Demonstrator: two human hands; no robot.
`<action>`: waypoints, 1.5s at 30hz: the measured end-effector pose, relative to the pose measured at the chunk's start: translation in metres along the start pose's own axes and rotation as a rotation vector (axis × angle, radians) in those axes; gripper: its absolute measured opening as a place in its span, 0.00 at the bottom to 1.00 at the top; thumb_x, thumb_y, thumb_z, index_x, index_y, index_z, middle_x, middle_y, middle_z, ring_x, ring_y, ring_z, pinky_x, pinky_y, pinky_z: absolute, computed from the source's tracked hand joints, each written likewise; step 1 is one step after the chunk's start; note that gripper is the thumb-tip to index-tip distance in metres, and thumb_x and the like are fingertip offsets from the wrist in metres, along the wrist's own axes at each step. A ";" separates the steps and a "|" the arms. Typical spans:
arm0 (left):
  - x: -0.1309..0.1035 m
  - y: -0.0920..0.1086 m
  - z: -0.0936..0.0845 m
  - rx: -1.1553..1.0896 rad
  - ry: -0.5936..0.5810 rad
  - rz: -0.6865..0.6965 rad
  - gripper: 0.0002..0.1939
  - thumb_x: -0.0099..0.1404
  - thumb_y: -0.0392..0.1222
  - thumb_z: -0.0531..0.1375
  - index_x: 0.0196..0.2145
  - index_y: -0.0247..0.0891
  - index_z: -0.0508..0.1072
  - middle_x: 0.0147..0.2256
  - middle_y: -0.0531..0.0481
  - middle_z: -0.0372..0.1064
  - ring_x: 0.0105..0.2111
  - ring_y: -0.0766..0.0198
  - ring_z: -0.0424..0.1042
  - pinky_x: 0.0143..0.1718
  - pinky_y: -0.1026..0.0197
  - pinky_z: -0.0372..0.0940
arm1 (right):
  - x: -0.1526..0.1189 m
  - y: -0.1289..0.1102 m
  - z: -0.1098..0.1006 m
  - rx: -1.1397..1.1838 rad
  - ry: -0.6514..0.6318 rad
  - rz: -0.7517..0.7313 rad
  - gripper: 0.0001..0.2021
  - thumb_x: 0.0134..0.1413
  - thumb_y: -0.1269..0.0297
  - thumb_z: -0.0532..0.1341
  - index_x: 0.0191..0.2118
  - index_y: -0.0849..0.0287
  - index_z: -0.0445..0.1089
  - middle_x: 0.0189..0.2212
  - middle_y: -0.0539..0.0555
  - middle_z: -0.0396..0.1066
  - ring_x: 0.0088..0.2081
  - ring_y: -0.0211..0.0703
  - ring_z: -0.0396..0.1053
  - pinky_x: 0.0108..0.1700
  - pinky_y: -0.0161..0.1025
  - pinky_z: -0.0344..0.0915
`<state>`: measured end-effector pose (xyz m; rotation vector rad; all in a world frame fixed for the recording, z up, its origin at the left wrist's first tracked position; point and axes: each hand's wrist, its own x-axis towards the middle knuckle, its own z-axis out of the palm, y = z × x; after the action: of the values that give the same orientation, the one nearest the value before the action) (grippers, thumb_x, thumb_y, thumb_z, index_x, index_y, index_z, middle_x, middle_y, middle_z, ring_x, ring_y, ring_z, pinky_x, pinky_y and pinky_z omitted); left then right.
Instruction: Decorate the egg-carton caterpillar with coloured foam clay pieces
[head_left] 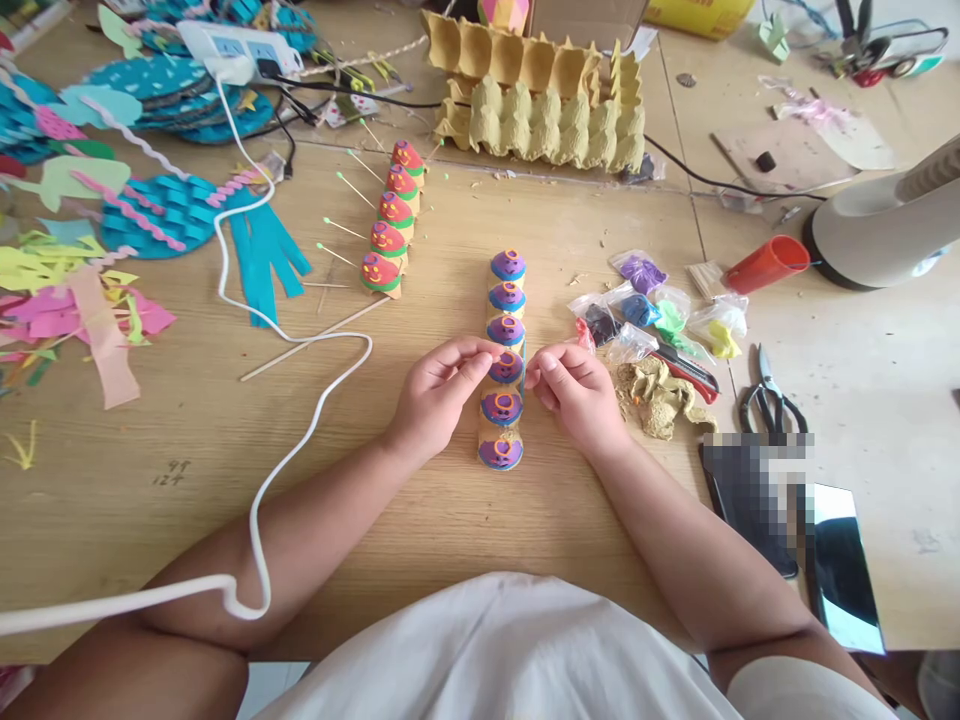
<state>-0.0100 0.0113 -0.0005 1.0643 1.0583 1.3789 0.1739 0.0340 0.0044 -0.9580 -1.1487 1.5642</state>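
Observation:
A strip of egg-carton cups covered in purple and blue clay [501,408] stands upright in a line before me, with orange rings and small faces on the cups. My left hand [444,388] is at its left side, thumb and forefinger pinched at the fourth cup from the back; whatever they hold is too small to name. On the right side of the strip, my right hand [574,392] has its fingers curled and pressed together beside the same cup, their contents unclear. Further back on the left is a similar red and green strip [387,239] with green-tipped sticks.
Bagged clay [641,310], a red cutter [686,372], torn carton scraps [656,398] and scissors [766,395] lie right. A white cable [274,460] crosses the left. Egg cartons [555,125] lie behind; a red cup [769,264] is at the right.

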 end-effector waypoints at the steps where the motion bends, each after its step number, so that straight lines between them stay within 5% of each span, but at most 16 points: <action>1: 0.000 0.000 0.000 -0.014 0.004 -0.015 0.12 0.67 0.53 0.68 0.40 0.42 0.83 0.41 0.49 0.82 0.44 0.62 0.78 0.49 0.60 0.70 | 0.001 0.000 0.000 -0.004 0.018 -0.009 0.19 0.58 0.44 0.69 0.32 0.56 0.72 0.25 0.47 0.73 0.20 0.30 0.56 0.23 0.34 0.53; 10: 0.002 0.000 0.001 -0.062 0.037 -0.036 0.12 0.64 0.53 0.71 0.37 0.42 0.82 0.38 0.50 0.81 0.41 0.64 0.77 0.48 0.62 0.70 | 0.003 -0.001 -0.001 -0.177 0.223 -0.096 0.21 0.55 0.42 0.71 0.34 0.55 0.70 0.28 0.48 0.72 0.23 0.33 0.58 0.25 0.34 0.54; 30: 0.003 -0.006 -0.003 0.005 0.053 -0.050 0.17 0.66 0.59 0.68 0.38 0.43 0.82 0.40 0.48 0.81 0.40 0.62 0.76 0.43 0.59 0.69 | 0.002 -0.002 0.001 -0.021 0.197 -0.031 0.17 0.59 0.48 0.70 0.33 0.56 0.70 0.28 0.47 0.73 0.22 0.30 0.60 0.23 0.32 0.53; 37: 0.002 -0.002 -0.001 -0.011 0.021 -0.034 0.16 0.64 0.58 0.70 0.37 0.43 0.81 0.39 0.49 0.81 0.42 0.60 0.77 0.48 0.58 0.71 | 0.001 -0.011 0.002 0.135 0.100 0.094 0.17 0.56 0.49 0.71 0.34 0.55 0.67 0.30 0.47 0.75 0.22 0.30 0.63 0.19 0.30 0.49; 45: -0.001 0.003 -0.001 0.135 -0.044 0.130 0.10 0.69 0.51 0.67 0.39 0.44 0.83 0.40 0.48 0.80 0.43 0.61 0.77 0.49 0.58 0.71 | 0.002 -0.005 0.001 0.154 0.056 0.117 0.20 0.50 0.46 0.74 0.30 0.55 0.69 0.28 0.47 0.75 0.21 0.30 0.59 0.20 0.30 0.52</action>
<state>-0.0117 0.0103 0.0025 1.2763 1.0773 1.3955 0.1739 0.0369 0.0097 -0.9737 -0.9330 1.6826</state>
